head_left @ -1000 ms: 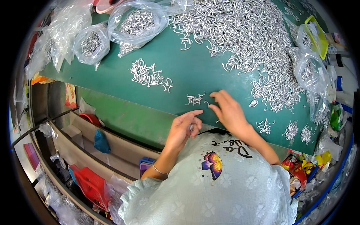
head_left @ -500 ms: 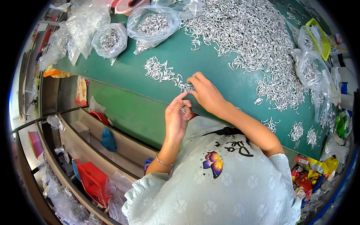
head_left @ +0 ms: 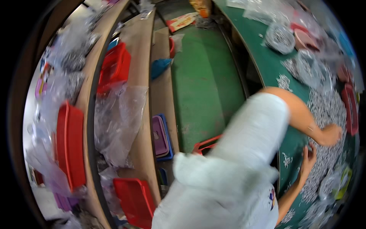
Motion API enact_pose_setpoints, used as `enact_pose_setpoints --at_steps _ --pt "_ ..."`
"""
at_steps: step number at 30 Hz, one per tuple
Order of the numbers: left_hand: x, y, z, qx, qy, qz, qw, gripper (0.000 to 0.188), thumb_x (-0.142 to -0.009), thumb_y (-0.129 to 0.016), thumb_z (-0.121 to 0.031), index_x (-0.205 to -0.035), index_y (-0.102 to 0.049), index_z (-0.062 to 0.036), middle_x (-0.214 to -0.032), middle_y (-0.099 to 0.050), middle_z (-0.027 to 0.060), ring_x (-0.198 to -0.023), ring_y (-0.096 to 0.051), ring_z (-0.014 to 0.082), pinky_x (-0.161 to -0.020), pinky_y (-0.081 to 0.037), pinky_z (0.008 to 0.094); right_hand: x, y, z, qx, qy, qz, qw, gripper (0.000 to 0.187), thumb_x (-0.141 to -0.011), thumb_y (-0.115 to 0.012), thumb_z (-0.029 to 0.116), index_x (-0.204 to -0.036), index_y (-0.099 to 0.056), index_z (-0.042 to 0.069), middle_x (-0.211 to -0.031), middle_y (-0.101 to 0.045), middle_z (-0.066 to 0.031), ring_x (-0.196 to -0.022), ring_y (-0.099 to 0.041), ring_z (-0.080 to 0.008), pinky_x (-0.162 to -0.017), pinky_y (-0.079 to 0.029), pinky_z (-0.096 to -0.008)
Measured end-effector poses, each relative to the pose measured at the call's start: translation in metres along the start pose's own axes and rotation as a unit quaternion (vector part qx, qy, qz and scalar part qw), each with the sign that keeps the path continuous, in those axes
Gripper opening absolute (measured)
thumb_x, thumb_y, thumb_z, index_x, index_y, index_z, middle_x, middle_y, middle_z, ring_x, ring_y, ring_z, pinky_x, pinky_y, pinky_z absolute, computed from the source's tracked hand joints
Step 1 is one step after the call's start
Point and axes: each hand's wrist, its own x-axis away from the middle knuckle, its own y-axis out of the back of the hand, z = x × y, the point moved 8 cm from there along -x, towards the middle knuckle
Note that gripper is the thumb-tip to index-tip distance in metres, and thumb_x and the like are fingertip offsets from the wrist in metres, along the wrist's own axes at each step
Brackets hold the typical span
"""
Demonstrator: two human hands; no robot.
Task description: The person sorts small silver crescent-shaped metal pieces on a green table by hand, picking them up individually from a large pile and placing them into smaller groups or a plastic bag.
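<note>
Half open, the right hand (head_left: 307, 158) is standing with fingers apart at the edge of heaped small, curved, silvery pieces (head_left: 322, 168), while the blurred left hand (head_left: 331, 135) is curling over them; whether either is gripping anything cannot be told. Under them the smooth green counter (head_left: 293, 139) is also bearing a rounded, crinkled clear bag (head_left: 280, 39).

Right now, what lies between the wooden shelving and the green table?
The head view shows green floor, a packet at the far end, and nearer, a partly hidden red object and a pale sleeve.
</note>
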Motion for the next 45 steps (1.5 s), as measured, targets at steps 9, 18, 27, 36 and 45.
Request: enact_pose_setpoints --at_steps 9,18,27,36,45 --pt "-0.055 -0.047 -0.123 -0.175 -0.166 -0.048 0.969 0.017 -0.071 -0.058 -0.009 -0.085 -0.066 -0.0047 -0.086 -0.066 0.0205 -0.087 -0.065 0.0325 -0.078 -0.050 0.0407 0.053 0.026 0.043 0.201 0.111 -0.032 0.973 0.034 -0.086 -0.064 0.010 -0.117 -0.055 0.002 -0.105 -0.056 -0.0066 -0.080 -0.054 -0.0126 -0.063 -0.045 -0.0247" --pt "-0.063 0.002 -0.174 -0.243 -0.262 -0.145 0.923 0.027 -0.078 -0.063 -0.023 -0.094 -0.065 -0.0009 -0.087 -0.066 0.0155 -0.079 -0.066 0.0254 -0.065 -0.053 0.0348 0.088 0.027 0.024 0.226 0.096 -0.125 0.961 0.034 -0.080 -0.067 0.006 -0.113 -0.056 0.002 -0.104 -0.057 -0.0115 -0.087 -0.058 -0.0208 -0.067 -0.048 -0.0308" --pt "-0.073 0.037 -0.068 -0.182 -0.229 -0.093 0.952 0.026 -0.082 -0.056 -0.025 -0.084 -0.067 -0.0019 -0.087 -0.066 0.0225 -0.087 -0.065 0.0322 -0.078 -0.047 0.0466 0.128 -0.034 0.079 0.243 0.088 -0.100 0.961 0.036 -0.079 -0.067 0.009 -0.111 -0.052 -0.001 -0.104 -0.053 -0.0186 -0.094 -0.055 -0.0388 -0.077 -0.046 -0.0407" --pt "0.150 0.078 0.006 0.112 0.243 0.267 0.926 0.024 -0.096 -0.041 -0.013 -0.104 -0.060 0.0002 -0.068 -0.049 -0.0021 -0.050 -0.038 0.0062 -0.044 -0.031 0.0246 0.087 -0.043 0.061 0.250 0.080 -0.119 0.958 0.037 -0.075 -0.072 0.015 -0.106 -0.055 0.003 -0.089 -0.053 -0.0128 -0.079 -0.056 -0.0341 -0.068 -0.045 -0.0421" --pt "0.191 0.101 0.006 -0.298 -0.070 0.223 0.926 0.024 -0.074 -0.075 -0.020 -0.087 -0.060 -0.0073 -0.073 -0.059 0.0064 -0.053 -0.053 0.0244 -0.047 -0.041 0.0346 0.101 -0.032 0.063 0.219 0.012 -0.049 0.974 0.042 -0.073 -0.070 0.008 -0.112 -0.054 0.003 -0.095 -0.053 -0.0130 -0.088 -0.055 -0.0335 -0.073 -0.046 -0.0409"
